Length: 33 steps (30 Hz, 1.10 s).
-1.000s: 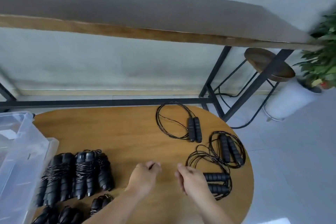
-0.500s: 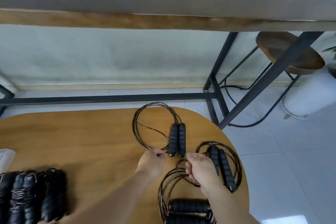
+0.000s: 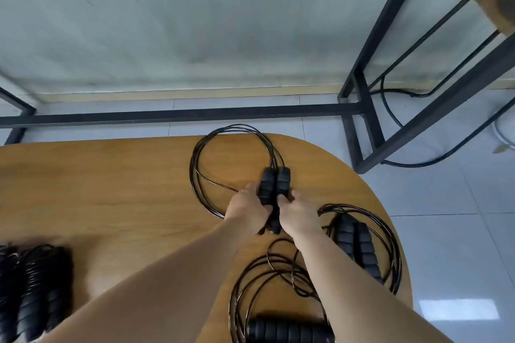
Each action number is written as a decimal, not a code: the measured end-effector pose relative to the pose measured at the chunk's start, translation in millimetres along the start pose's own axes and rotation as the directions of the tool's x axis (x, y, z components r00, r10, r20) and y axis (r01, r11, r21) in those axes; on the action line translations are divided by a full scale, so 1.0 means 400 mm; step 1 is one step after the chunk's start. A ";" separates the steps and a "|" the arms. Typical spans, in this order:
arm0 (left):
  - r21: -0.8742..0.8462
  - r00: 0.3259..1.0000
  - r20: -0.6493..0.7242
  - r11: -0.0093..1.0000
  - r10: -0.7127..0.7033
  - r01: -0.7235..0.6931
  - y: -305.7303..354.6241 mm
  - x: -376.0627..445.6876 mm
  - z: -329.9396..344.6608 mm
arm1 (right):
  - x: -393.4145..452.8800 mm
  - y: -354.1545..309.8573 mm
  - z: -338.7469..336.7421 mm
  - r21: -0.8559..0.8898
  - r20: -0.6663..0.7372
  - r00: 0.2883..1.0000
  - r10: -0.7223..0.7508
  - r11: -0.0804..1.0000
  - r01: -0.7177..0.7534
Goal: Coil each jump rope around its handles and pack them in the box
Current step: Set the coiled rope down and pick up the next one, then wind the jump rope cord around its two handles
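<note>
We saw both hands on one pair of black handles (image 3: pixel 274 189) near the desk's (image 3: pixel 111 189) 12 o'clock edge. Left hand (image 3: pixel 246 207) was curled round the left handle's lower part, right hand (image 3: pixel 296 211) curled round the right handle, thumbs on top. The handles lay side by side, touching. Their cord (image 3: pixel 200 164) looped out toward 11 o'clock, its far bend over the desk edge. A second jump rope (image 3: pixel 359 248) lay loose at 3 o'clock, a third (image 3: pixel 289 330) at 5 o'clock under the right forearm. Coiled ropes (image 3: pixel 33 284), blurred, sat at 8 o'clock. Black frame (image 3: pixel 362 125) stood beyond the desk.
</note>
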<state>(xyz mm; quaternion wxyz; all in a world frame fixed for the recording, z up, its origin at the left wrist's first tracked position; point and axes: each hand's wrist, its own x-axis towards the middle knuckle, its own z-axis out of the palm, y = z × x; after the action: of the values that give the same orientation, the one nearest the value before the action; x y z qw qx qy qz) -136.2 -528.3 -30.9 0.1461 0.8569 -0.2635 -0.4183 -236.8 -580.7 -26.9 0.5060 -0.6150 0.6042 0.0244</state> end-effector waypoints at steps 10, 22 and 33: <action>-0.547 0.928 0.367 0.793 -0.061 0.269 -0.026 -0.170 -0.052 | -0.139 0.045 -0.048 0.351 0.267 0.944 0.196 0.892 -0.284; -0.724 0.912 0.373 0.669 0.174 0.168 -0.065 -0.402 -0.215 | -0.426 -0.056 -0.073 0.450 0.227 0.974 -0.022 0.889 -0.085; -0.790 0.782 0.435 0.606 0.447 0.094 -0.155 -0.638 -0.474 | -0.783 -0.216 -0.002 0.554 0.013 0.952 -0.306 0.795 0.248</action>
<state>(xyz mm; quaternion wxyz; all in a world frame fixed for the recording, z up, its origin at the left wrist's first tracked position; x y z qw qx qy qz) -95.7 -325.5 218.4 0.4536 0.4976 -0.1766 -0.7180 -255.2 -377.3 225.5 0.6884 -0.5247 0.4625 -0.1918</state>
